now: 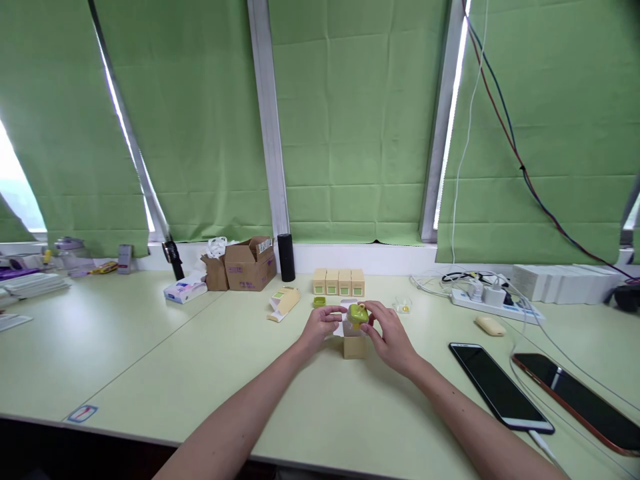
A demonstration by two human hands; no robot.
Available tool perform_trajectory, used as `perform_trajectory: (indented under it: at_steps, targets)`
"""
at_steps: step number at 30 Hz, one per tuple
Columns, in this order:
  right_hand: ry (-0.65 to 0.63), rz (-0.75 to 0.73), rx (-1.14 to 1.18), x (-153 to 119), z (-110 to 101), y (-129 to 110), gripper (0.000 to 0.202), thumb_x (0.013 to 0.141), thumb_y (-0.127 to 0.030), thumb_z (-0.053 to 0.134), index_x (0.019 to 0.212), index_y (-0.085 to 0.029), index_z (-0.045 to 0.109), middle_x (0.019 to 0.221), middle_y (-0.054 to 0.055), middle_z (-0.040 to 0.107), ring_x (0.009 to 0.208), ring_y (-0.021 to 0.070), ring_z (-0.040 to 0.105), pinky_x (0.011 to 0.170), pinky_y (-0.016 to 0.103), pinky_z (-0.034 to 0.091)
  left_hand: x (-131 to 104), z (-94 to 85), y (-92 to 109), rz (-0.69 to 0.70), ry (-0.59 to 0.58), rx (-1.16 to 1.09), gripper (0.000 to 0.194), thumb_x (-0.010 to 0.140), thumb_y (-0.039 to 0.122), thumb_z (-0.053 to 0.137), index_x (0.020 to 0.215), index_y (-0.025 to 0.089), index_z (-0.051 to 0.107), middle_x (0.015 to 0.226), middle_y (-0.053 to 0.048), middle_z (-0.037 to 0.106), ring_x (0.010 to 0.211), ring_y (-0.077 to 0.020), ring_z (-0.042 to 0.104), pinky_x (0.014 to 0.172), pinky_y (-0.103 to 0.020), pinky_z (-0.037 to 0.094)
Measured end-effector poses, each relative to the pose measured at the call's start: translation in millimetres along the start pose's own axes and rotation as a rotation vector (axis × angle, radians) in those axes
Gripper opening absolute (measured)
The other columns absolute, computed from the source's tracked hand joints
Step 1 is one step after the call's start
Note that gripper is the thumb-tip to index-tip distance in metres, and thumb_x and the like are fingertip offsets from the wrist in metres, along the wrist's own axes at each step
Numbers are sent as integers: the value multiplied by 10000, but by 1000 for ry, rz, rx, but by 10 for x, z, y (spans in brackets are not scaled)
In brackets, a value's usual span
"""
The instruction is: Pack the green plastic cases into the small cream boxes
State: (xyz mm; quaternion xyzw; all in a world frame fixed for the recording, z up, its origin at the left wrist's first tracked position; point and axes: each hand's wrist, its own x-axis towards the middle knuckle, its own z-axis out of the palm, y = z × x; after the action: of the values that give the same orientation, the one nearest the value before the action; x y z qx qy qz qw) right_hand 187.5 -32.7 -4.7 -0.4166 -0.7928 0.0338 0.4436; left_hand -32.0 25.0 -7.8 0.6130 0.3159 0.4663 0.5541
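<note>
A small rounded green case (358,313) with a pale loop on top is raised over a small open cardboard box (355,347). Something clear, like a plastic tray, shows around the case's lower part. My right hand (393,339) grips the case from the right between thumb and fingers. On the other side, my left hand (320,328) reaches its stretched fingers toward the case; whether the tips touch it I cannot tell. White box flaps stand behind the fingers. Just beyond my left hand lies a small square green piece (319,302).
Several small boxes (339,283) stand in a row behind. A folded carton sleeve (284,303) lies left, a clear plastic piece (403,305) right. Two phones (500,385), cables and a power strip (495,305) occupy the right side. Brown cartons (250,265) and a black cylinder (286,257) stand at the back.
</note>
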Motion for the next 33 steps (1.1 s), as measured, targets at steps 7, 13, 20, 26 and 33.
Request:
perform_trajectory:
  at_steps: [7, 13, 20, 26, 33]
  targets:
    - [-50, 7, 15, -25, 13, -91, 422, 958, -199, 481, 1372, -274, 506, 1308, 90, 641, 892, 223, 642, 930, 440, 464, 6, -10, -27, 6, 4, 5, 451, 588, 159, 702, 1035, 136, 756, 888, -95, 779, 795, -203, 688, 672, -268, 419]
    - [-79, 48, 20, -46, 44, -122, 297, 872, -189, 543, 1160, -257, 568, 1120, 64, 679, 967, 258, 607, 881, 420, 479, -25, 25, 17, -4, 35, 16, 458, 574, 163, 703, 1026, 131, 763, 846, -79, 764, 755, -181, 674, 655, -259, 414]
    - [-39, 52, 31, -10, 79, -180, 117, 984, -250, 470, 1022, -258, 581, 1015, 49, 678, 915, 236, 596, 829, 376, 475, -52, 57, 52, -1, 54, 26, 477, 562, 149, 676, 1030, 124, 766, 787, -47, 728, 705, -151, 635, 639, -248, 398]
    - [-2, 98, 68, 20, 154, -134, 185, 1029, -295, 425, 979, -259, 601, 988, 54, 682, 912, 239, 598, 808, 372, 480, -44, 45, 43, 3, 51, 33, 493, 553, 161, 672, 1035, 117, 765, 800, -56, 729, 734, -164, 642, 649, -252, 397]
    - [14, 149, 191, 31, 166, -152, 173, 1000, -296, 465, 921, -252, 613, 1039, 66, 632, 946, 231, 599, 796, 358, 509, -41, 34, 24, 1, 46, 42, 498, 571, 169, 680, 1060, 115, 757, 805, -52, 715, 720, -152, 621, 651, -252, 389]
